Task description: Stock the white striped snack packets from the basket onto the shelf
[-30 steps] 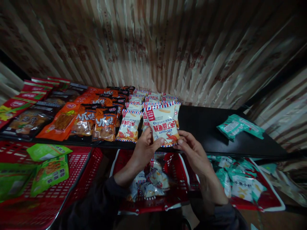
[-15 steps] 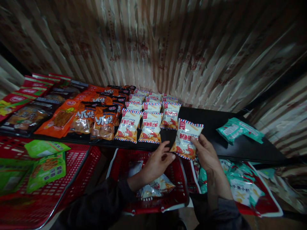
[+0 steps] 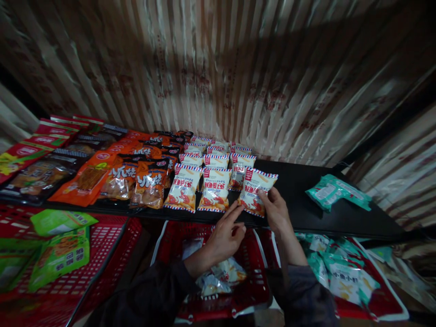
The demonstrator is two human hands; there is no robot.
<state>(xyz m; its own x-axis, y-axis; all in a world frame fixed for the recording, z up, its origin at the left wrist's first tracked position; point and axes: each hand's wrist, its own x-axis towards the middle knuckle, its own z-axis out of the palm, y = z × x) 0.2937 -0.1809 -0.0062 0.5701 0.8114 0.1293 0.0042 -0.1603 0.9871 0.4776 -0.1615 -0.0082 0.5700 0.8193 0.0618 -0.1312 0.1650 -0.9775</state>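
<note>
My right hand (image 3: 277,211) grips a white snack bag (image 3: 256,193) by its right side, thumb on the printed front. The bag leans upright at the front of the black shelf (image 3: 296,190), at the right end of a front row of matching white bags (image 3: 215,190). Beside its lower left corner is my left hand (image 3: 226,234), fingers stretched out and the thumb apart. The fingertips are at the bag's bottom edge; whether they press on it I cannot tell. Below my left hand, a red basket (image 3: 262,277) holds a few more white bags (image 3: 218,284), partly hidden.
Orange-and-black snack bags (image 3: 149,184) and red packs (image 3: 29,150) fill the shelf's left. Teal packs (image 3: 337,193) lie on its right. A basket of green bags (image 3: 61,254) is at lower left, another of teal-and-white bags (image 3: 347,272) at lower right. Corrugated sheeting (image 3: 218,68) stands behind.
My right hand has moved the white bag left and back onto the shelf, closer to the row. My left hand stays near its lower corner, fingers straighter. The view has shifted slightly.
</note>
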